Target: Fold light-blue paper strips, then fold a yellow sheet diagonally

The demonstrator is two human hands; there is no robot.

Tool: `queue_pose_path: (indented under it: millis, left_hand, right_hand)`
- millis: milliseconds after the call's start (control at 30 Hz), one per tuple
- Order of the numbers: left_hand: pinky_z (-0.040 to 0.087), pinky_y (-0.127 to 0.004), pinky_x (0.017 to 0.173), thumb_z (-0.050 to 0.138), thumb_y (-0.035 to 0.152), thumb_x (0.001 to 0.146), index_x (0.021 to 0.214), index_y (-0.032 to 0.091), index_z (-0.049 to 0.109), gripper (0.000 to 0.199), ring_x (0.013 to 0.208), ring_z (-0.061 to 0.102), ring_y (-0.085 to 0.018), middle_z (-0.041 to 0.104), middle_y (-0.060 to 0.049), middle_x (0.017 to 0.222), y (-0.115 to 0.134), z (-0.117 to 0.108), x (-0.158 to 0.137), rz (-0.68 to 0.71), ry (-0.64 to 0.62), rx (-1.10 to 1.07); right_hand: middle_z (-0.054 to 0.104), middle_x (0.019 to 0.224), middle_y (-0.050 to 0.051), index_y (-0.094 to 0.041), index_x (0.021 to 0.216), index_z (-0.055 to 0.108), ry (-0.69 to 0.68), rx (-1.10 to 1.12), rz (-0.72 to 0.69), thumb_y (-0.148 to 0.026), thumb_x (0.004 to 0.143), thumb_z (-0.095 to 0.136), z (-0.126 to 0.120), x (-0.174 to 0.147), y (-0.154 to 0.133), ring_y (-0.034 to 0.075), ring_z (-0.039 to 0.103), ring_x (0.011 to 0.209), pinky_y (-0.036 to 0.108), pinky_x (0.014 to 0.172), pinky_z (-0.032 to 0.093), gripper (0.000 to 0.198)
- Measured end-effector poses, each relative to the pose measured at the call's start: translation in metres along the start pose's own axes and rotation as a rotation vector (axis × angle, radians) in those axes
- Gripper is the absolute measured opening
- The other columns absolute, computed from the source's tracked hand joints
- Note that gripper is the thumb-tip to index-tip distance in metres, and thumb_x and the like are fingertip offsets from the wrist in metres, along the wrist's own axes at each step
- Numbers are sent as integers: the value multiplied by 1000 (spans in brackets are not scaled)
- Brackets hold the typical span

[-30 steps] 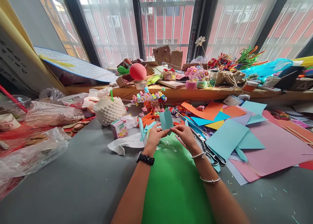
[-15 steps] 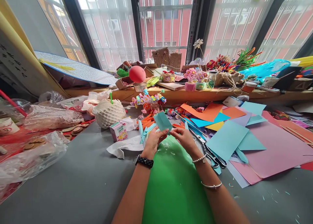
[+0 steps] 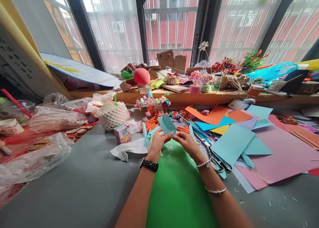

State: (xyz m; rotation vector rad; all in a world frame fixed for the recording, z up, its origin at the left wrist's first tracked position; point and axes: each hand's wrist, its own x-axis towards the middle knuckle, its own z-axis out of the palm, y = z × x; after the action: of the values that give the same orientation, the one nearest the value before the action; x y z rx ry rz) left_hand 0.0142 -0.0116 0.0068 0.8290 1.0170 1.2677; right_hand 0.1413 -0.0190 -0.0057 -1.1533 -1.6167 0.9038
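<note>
A small piece of teal paper (image 3: 167, 124) is held up over a large green balloon (image 3: 181, 188). My left hand (image 3: 157, 142) pinches the paper's lower edge between thumb and fingers. At its lower right corner, my right hand (image 3: 186, 142) has thumb and fingertips pressed together, apparently gripping the same paper. Behind my left hand lie folded light-blue paper strips (image 3: 147, 135). To the right of my right hand are scissors (image 3: 217, 161) with silvery handles, and beyond them a larger sheet of teal paper (image 3: 233, 141).
A big pink sheet (image 3: 276, 151) spreads on the right of the grey table (image 3: 99, 188). A small pink-and-white carton (image 3: 122, 133), a white tissue (image 3: 128, 149) and a foam-netted coconut (image 3: 113, 115) stand left. Plastic bags (image 3: 42, 158) cover the red surface. A red balloon (image 3: 141, 76) sits on the sill.
The view has shifted slightly, so everything sits a little farther right. My right fingers have moved closer to the paper's lower corner; my left hand keeps its pinch.
</note>
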Motion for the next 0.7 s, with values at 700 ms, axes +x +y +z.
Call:
queue_pose_path:
  millis: [700]
  left_hand:
    - [44, -26, 60, 75, 23, 46, 84, 16, 39, 53, 55, 57, -12, 58, 3, 57, -1, -2, 3, 88, 17, 213]
  right_hand:
    - [54, 59, 0, -17, 61, 49, 123, -14, -40, -34, 69, 52, -1, 1, 0, 12, 49, 54, 23, 52, 39, 19]
